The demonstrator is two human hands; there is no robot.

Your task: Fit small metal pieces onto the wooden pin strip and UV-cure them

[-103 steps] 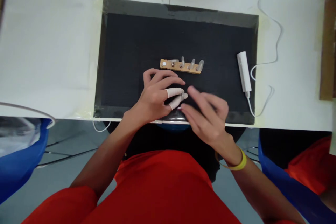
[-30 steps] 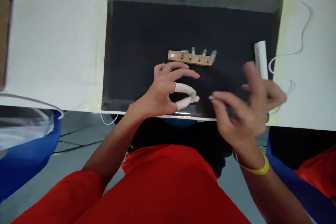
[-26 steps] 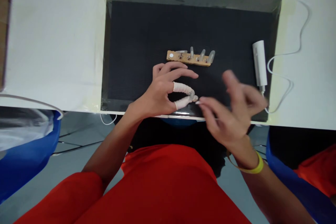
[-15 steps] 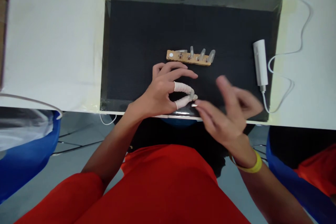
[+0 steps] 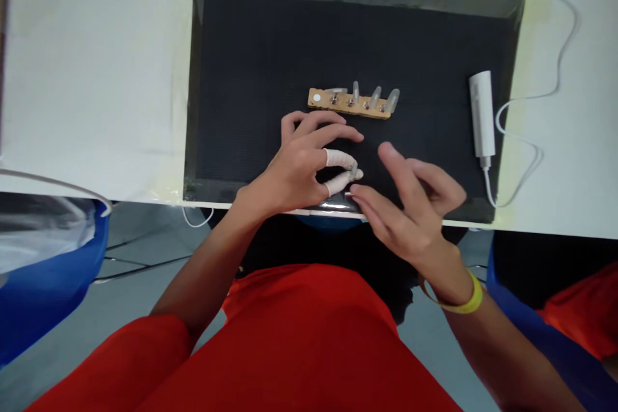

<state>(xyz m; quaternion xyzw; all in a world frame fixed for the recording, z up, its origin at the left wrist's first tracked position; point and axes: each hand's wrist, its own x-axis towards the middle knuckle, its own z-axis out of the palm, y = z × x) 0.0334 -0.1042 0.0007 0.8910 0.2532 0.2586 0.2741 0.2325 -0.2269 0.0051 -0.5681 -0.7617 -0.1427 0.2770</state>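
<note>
My left hand (image 5: pixel 302 158) has white coverings on thumb and index finger, and their tips pinch a small translucent false nail tip (image 5: pixel 354 169). The other fingers of that hand are loosely spread above the black mat. Close to the pinch is my right hand (image 5: pixel 410 206), its thumb and index finger closed on a thin white sliver (image 5: pixel 348 194) too small to identify. Its remaining fingers stick out. Beyond my left fingers lies a brown strip (image 5: pixel 342 102) bearing several translucent false nail tips (image 5: pixel 374 98) on small metal mounts; the leftmost lies flat, the others lean upward.
The black mat (image 5: pixel 251 58) is taped to a white table (image 5: pixel 96 77). A white oblong device (image 5: pixel 481 114) with a white cable (image 5: pixel 560 64) lies at the mat's right side. Blue chairs (image 5: pixel 62 296) stand on both sides, and red fabric (image 5: pixel 584 312) shows at the right.
My right hand has shifted slightly left, bringing the white sliver a little nearer my left thumb, and its raised fingers have moved left. My left hand keeps its pinch almost in place.
</note>
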